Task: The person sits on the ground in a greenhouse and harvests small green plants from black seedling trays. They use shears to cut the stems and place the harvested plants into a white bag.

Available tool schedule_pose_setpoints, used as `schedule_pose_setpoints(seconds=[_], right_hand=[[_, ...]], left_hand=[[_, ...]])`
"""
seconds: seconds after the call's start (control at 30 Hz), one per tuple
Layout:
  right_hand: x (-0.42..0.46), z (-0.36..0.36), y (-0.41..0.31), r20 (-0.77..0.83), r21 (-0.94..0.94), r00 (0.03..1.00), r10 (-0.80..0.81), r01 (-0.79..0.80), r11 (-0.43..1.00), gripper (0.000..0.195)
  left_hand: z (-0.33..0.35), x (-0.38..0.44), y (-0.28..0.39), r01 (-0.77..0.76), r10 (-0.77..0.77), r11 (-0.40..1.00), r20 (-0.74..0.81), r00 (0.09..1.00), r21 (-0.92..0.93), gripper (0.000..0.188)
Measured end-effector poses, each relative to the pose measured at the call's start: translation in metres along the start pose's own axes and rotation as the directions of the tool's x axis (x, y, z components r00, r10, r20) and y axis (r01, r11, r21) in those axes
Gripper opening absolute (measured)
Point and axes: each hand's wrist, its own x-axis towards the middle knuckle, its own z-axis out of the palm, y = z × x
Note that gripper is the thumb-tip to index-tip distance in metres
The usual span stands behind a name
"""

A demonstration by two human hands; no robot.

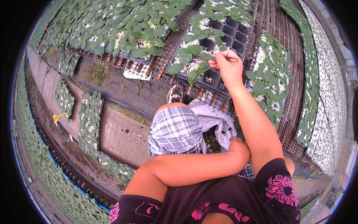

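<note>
My right hand (pixel 228 67) grips a slim, looped, tweezer-like tool (pixel 233 59) between thumb and fingers, its thin end pointing left among the leaves. Below it lies a black plug tray (pixel 234 35) of broad-leaved seedlings (pixel 195 50) in white granular medium. Several cells at the tray's right side and near edge hold no plant. My left forearm crosses my lap, and my left hand (pixel 240 146) is bent at the wrist beside my right arm, close to a crumpled white plastic sack (pixel 221 119). Its fingers are mostly hidden, so any hold cannot be told.
Dense seedling trays (pixel 134 30) stand to the left, and a narrower tray (pixel 270 75) to the right. Brown mesh (pixel 279 16) lies under the trays. My plaid-covered knee (pixel 176 127) and shoe (pixel 175 94) are in front. A yellow tag (pixel 58 117) stands at far left.
</note>
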Motion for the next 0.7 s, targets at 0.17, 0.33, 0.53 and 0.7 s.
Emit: schedule_pose_setpoints(seconds=[0.17,0.33,0.53,0.7], right_hand=[[0.001,0.006,0.001,-0.048,-0.029,0.993,-0.105,0.104,0.994,0.015],[0.009,0.023,-0.008,0.007,-0.446,0.959,-0.284,0.257,0.858,0.017],[0.018,0.05,-0.02,0.101,-0.742,0.948,-0.302,0.274,0.613,0.013],[0.038,0.027,0.044,-0.058,-0.288,0.994,-0.092,0.071,0.955,0.015]], left_hand=[[0.001,0.002,0.001,-0.008,0.008,1.0,0.001,1.0,-0.006,0.036],[0.001,0.002,0.001,-0.019,0.019,1.0,0.005,1.0,0.001,0.037],[0.023,0.011,-0.001,-0.095,0.105,0.992,-0.127,0.986,0.082,0.045],[0.045,0.026,0.0,-0.102,0.127,0.983,-0.163,0.978,0.149,0.047]])
